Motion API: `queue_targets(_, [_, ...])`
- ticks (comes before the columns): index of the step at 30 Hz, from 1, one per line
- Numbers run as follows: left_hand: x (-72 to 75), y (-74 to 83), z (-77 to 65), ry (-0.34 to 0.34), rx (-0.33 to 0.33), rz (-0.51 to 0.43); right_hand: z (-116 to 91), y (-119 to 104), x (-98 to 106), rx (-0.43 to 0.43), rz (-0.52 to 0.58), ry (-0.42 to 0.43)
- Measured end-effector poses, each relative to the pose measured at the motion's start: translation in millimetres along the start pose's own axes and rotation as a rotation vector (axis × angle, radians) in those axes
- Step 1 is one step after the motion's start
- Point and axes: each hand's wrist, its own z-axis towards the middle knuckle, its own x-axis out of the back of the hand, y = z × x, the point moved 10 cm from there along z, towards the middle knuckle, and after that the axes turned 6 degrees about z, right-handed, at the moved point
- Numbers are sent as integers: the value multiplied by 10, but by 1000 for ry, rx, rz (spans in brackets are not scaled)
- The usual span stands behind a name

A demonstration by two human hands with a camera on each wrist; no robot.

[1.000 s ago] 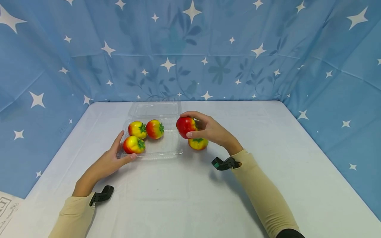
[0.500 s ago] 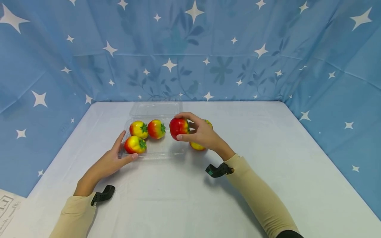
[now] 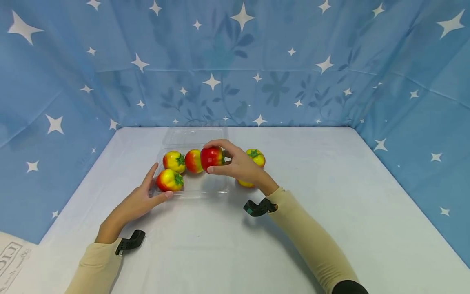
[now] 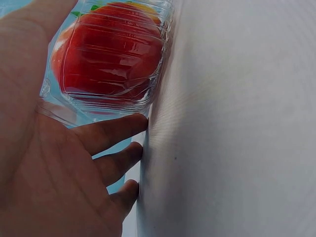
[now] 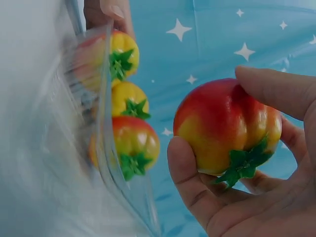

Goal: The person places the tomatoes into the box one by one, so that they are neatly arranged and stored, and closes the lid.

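My right hand (image 3: 242,165) pinches a red-and-yellow toy fruit (image 5: 227,128) with a green leafy cap and tomato-like lobes, thumb and fingers on its sides. It is held over the clear plastic clamshell box (image 3: 200,194) and overlaps a fruit inside in the head view. Three similar toy fruits (image 3: 169,180) lie in the box's left half. At the box's front left corner rests my left hand (image 3: 136,204), its fingers extended along the left side and its thumb by the front. In the left wrist view, a fruit (image 4: 113,54) shows red through the ribbed wall.
The box's transparent lid (image 3: 196,135) lies folded back behind it. Two more toy fruits (image 3: 256,157) sit on the white tablecloth (image 3: 205,249) right of the box, partly behind my right hand. A blue star-patterned curtain (image 3: 242,81) closes off the back and sides.
My right hand has carried the toy fruit leftward, from the box's right edge to over its middle. A fruit behind that hand has come into sight. My left hand stays at the box's corner.
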Motion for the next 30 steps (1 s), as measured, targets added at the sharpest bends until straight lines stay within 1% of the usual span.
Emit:
queue_targets(2, [-12, 12, 12, -2, -4, -4, 23, 37, -51, -4, 9, 4])
queue_targets(5, [-28, 25, 32, -3, -9, -2, 52, 83, -126, 11, -7, 13])
queue_targets(9, [-42, 41, 48, 0, -14, 6, 80, 105, -230, 66, -82, 5])
queue_targets(12, [-55, 42, 48, 0, -14, 8, 88, 120, -302, 79, -114, -8])
queue_targets(20, [-34, 7, 29, 7, 9, 26, 116, 146, -443, 49, -157, -20])
queue_targets(26, [-13, 1, 14, 7, 7, 24, 121, 183, -471, -12, -229, -9])
queue_targets(30, [-6, 1, 11, 8, 8, 25, 119, 208, -488, -26, -282, 0])
